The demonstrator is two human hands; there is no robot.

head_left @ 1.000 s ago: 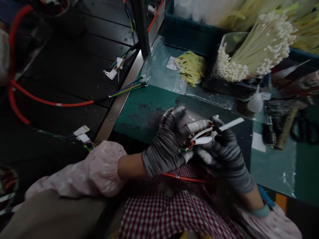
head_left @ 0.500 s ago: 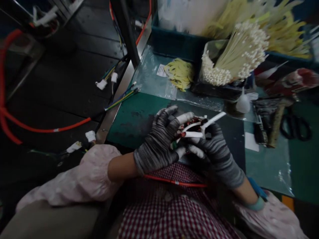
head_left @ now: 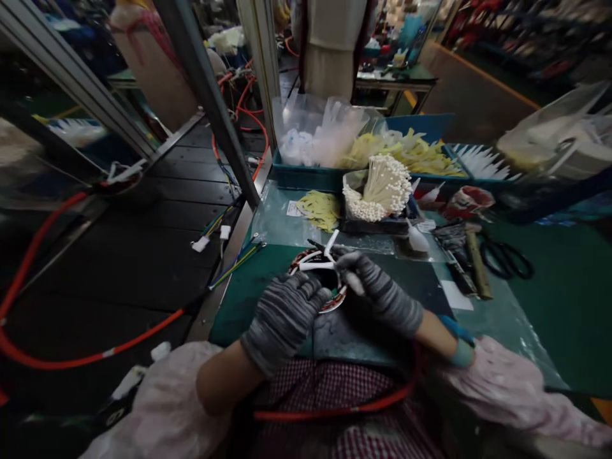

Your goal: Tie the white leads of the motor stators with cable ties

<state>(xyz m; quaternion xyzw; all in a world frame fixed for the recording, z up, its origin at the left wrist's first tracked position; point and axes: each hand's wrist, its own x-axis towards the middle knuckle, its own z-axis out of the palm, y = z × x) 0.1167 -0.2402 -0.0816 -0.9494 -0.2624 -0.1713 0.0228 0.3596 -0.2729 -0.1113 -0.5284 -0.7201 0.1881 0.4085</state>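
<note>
Both my hands wear grey striped gloves and meet on a round wound motor coil [head_left: 306, 260] with red and white wires, lying on the green bench [head_left: 549, 306]. My left hand [head_left: 283, 317] is closed over the coil's near rim. My right hand [head_left: 377, 290] grips its right side, its fingers by white sleeved leads [head_left: 329, 245] that stick up from the coil. An orange cable [head_left: 344, 408] runs across my lap under both wrists.
Behind the coil stand a bundle of white-headed ties [head_left: 380, 191], yellow tags [head_left: 319, 209] in a clear bag and a teal tray [head_left: 306, 175] of bagged parts. Scissors [head_left: 507, 260] and tools lie at the right. A dark conveyor [head_left: 143, 255] with orange cables lies left. A person stands beyond.
My head has tilted up, so the far benches and a standing person show now. Both hands have lowered the coil onto the bench, farther from me, and keep their grip on it.
</note>
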